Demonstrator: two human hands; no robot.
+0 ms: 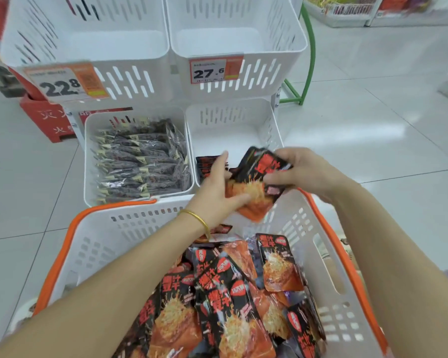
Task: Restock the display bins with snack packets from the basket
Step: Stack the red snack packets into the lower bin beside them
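A white basket with an orange rim point(96, 244) in front of me holds several black-and-orange snack packets point(225, 306). Both hands hold a small stack of these packets point(256, 184) over the front edge of the lower right display bin point(269, 125). My right hand point(300, 171) grips the stack's top right side. My left hand point(217, 192), with a gold bangle on the wrist, holds the stack's left side, thumb against its front. A few of the same packets point(204, 165) lie inside that bin behind my left hand.
The lower left bin point(88, 151) is filled with dark clear-wrapped packets point(140, 156). Two upper white bins point(233, 40) carry price tags 22.8 point(62, 83) and 27.6 point(210, 71). A red box point(52, 120) stands at the left, a green frame point(308, 60) at the right, on tiled floor.
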